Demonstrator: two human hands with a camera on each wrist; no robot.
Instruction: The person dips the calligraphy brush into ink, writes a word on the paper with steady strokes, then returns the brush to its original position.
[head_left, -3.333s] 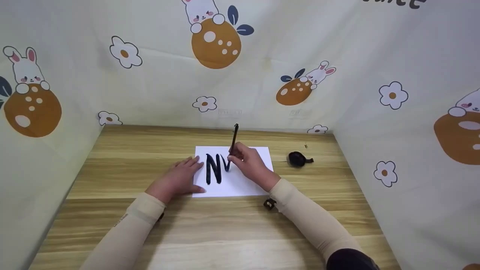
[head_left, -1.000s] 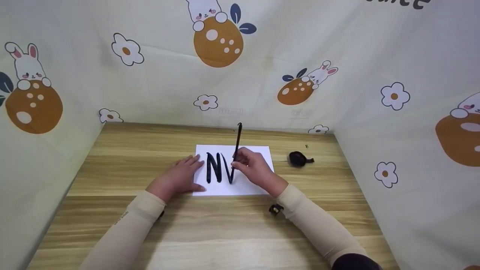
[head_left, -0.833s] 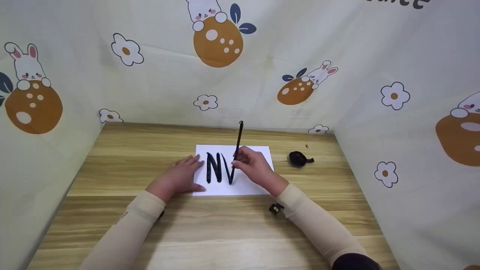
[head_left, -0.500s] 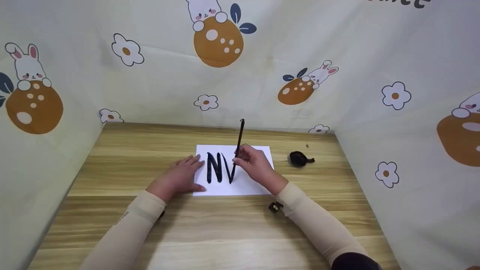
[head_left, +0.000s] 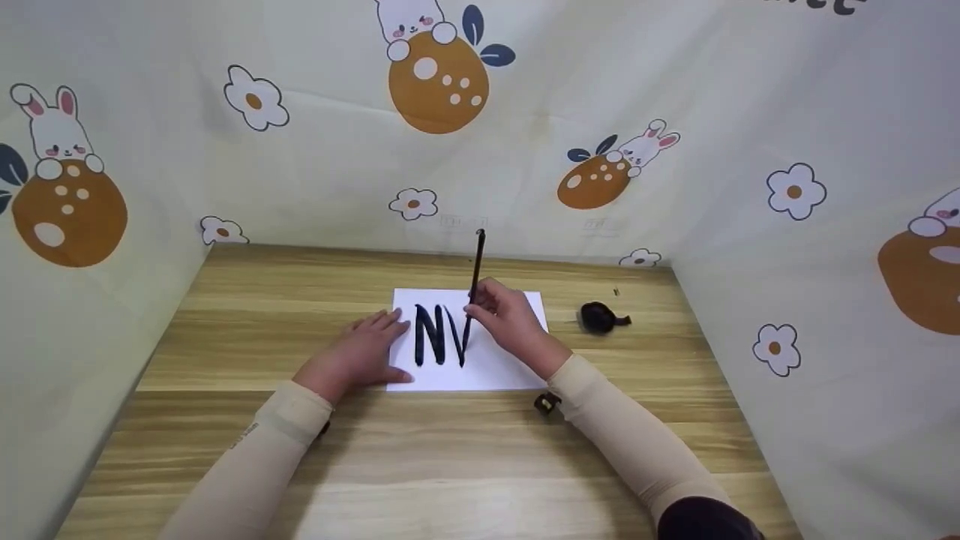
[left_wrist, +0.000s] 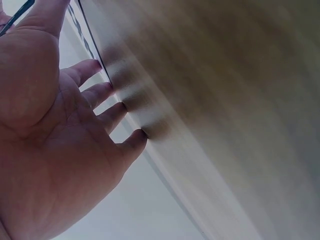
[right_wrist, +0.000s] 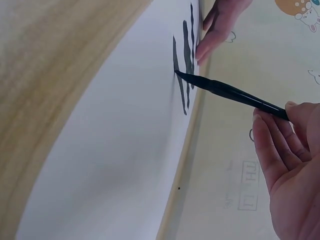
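My right hand [head_left: 514, 322] pinches a black ink brush [head_left: 478, 270], its handle pointing up and leaning slightly. In the right wrist view the dark bristle tip [right_wrist: 182, 74] meets a black stroke on the white paper [right_wrist: 115, 130]. Bold black strokes forming an N [head_left: 429, 335] lie on the sheet, with a thinner V-shaped pair [head_left: 454, 337] to its right. My left hand [head_left: 356, 352] rests with spread fingers on the paper's left edge. Those fingers [left_wrist: 112, 117] show from the palm side in the left wrist view.
A small black dish [head_left: 598, 319] with a short handle or spout stands right of the paper on the wood-grain table [head_left: 420, 465]. A tiny dark speck [head_left: 616, 291] lies behind it. Patterned cloth walls [head_left: 322, 165] rise around the table's back and sides.
Over the earlier frames the V's left stroke lengthened downward. Since then my right hand has moved away from me with the brush, and the right stroke extends upward. The left hand stays in place.
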